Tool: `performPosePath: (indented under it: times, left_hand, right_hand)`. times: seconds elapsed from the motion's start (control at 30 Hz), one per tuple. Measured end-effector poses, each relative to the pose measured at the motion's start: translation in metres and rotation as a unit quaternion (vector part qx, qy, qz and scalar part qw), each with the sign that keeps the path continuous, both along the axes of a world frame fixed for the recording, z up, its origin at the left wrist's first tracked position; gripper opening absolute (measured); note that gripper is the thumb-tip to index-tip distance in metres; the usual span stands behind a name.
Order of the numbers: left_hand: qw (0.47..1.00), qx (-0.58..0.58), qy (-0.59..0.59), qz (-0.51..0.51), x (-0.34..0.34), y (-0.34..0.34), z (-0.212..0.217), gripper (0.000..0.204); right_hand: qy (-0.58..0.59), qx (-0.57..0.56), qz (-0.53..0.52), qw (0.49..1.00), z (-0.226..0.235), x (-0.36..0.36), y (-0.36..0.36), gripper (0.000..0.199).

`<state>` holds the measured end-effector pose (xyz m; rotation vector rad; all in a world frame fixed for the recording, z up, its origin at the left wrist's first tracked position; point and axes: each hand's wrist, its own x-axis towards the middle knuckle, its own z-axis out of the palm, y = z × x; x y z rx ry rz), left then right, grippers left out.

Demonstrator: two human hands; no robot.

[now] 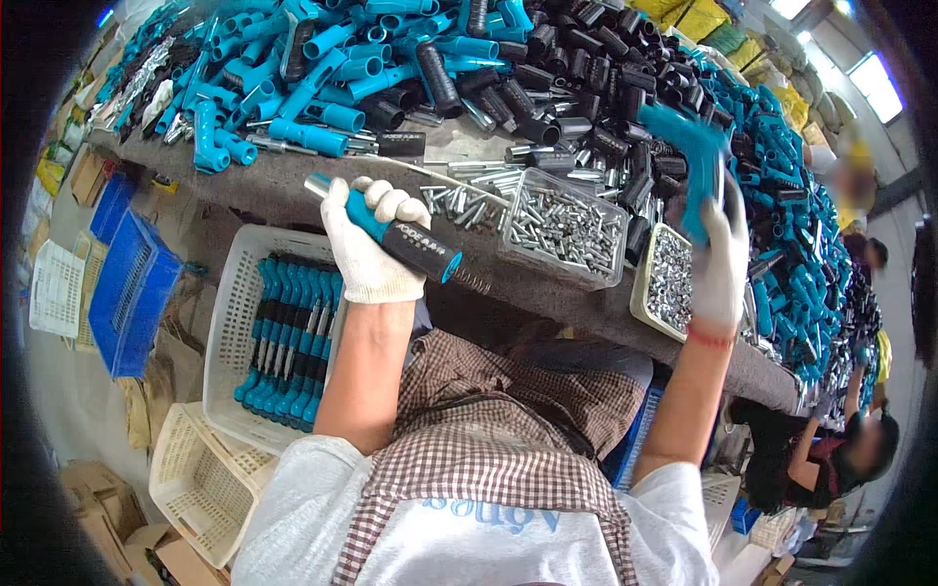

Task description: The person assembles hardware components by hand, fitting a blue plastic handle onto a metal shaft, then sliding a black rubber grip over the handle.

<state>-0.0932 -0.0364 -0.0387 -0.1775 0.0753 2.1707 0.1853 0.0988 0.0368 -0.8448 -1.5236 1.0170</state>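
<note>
1. We held the tube-shaped tool over the near edge of the grey-covered table, tilted, its silver end up and to the left. Its body was teal, with a black sleeve bearing white print toward the lower end, where a dark coil spring stuck out past a teal rim.
2. Our white-gloved left hand was clamped around the tool, its fingers curled together over the teal part.
3. Our right hand, gloved too, was closed on the lower part of an angled teal piece above the table's right side; blur kept us from telling how each finger lay.
4. Between our hands, a clear plastic box held many small silver pins. Just beside it, a cream tray held small, shiny metal pieces.
5. Below our left hand, a white slotted basket contained teal-and-black tools laid side by side in a row.
6. Farther left, we saw a blue crate. Teal housings and black sleeves lay heaped across the table.
</note>
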Motion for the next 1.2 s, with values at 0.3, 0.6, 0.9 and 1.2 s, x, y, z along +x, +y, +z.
performPosePath:
  times: [0.3, 0.6, 0.9, 1.2]
  left_hand:
    - [0.999, -0.016, 0.035, -0.030, 0.035, 0.011, 0.016, 0.024]
    - [0.995, -0.035, 0.090, -0.039, 0.057, 0.011, 0.025, 0.016]
    - [0.992, -0.018, 0.079, -0.099, 0.077, 0.015, 0.020, 0.018]
    - [0.748, 0.501, 0.359, -0.247, 0.078, 0.010, 0.074, 0.037]
  right_hand:
    - [-0.048, -0.115, 0.072, 0.990, -0.063, 0.005, -0.134, 0.059]
    - [-0.201, 0.035, 0.107, 0.973, -0.055, 0.004, -0.134, 0.044]
    - [-0.335, 0.306, 0.042, 0.890, -0.053, -0.009, -0.133, 0.044]
    - [0.301, -0.493, 0.402, 0.710, -0.099, -0.015, -0.142, 0.064]
